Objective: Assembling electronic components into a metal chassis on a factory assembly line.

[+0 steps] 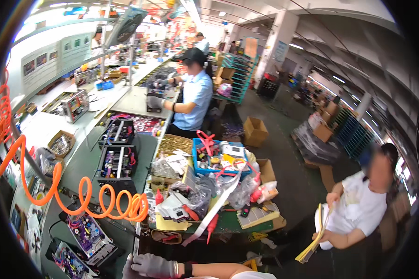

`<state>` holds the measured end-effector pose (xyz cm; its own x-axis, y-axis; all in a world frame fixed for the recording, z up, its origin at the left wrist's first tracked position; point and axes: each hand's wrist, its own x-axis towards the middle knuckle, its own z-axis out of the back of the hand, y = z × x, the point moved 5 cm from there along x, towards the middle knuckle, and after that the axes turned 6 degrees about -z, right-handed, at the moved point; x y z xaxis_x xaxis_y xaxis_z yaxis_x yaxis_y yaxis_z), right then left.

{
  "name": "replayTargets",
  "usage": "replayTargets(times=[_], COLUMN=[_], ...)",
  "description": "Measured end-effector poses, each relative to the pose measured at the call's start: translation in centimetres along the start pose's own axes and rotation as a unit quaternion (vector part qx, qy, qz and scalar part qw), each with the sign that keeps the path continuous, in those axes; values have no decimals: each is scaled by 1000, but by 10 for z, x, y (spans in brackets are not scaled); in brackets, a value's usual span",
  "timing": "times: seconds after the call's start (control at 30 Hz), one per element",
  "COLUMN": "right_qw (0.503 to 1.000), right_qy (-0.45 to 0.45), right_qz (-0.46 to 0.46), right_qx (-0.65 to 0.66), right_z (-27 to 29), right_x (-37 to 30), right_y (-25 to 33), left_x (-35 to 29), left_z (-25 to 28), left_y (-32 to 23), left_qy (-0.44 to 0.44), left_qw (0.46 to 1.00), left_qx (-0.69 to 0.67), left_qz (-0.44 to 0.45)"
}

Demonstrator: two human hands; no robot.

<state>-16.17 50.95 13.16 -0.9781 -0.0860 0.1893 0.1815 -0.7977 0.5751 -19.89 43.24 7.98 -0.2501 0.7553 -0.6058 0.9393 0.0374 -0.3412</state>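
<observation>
At the bottom edge, my right hand [154, 266] wears a grey work glove, with a dark band round the wrist. Its fingers are curled together, and whatever they may hold is hidden. Close against it, a sliver of another grey glove, apparently my left hand [127, 268], shows beside the bench edge; most of its fingers are out of sight. Just left of the hands lies an opened black device [91, 237] with a circuit board and coloured wires. A second opened unit [72, 264] lies partly under it. Further up the line stand more black units with exposed boards [118, 161].
A coiled orange air hose [86, 197] hangs across the bench. To the right, a cluttered side table holds a blue bin [198, 160], plastic bags and a red-tipped bottle [212, 227]. A co-worker in blue [193, 100] works ahead; a person in white [358, 209] holds yellow-edged papers at right.
</observation>
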Motion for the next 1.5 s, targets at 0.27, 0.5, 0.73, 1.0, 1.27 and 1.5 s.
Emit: replayTargets(times=[0.27, 0.5, 0.73, 1.0, 1.27, 1.5], right_qw=[992, 978, 975, 903, 616, 379], right_qy=[-127, -206, -205, -350, -706, -802], right_qz=[-8, -37, -59, -191, -348, -412], right_qx=[-5, 18, 56, 162, 32, -209], right_z=[-20, -4, -21, 23, 92, 174], right_x=[-6, -21, -31, -78, -289, -476], right_y=[40, 69, 66, 42, -28, 13], left_x=[-13, -23, -26, -47, -33, -21], left_z=[49, 96, 120, 106, 137, 129], left_y=[23, 16, 1, -13, -13, -10], left_qy=[83, 120, 160, 41, -21, 8], left_qw=[992, 984, 977, 994, 990, 991], left_qx=[51, 59, 58, 36, 101, 91], left_qz=[86, 117, 131, 96, 92, 100])
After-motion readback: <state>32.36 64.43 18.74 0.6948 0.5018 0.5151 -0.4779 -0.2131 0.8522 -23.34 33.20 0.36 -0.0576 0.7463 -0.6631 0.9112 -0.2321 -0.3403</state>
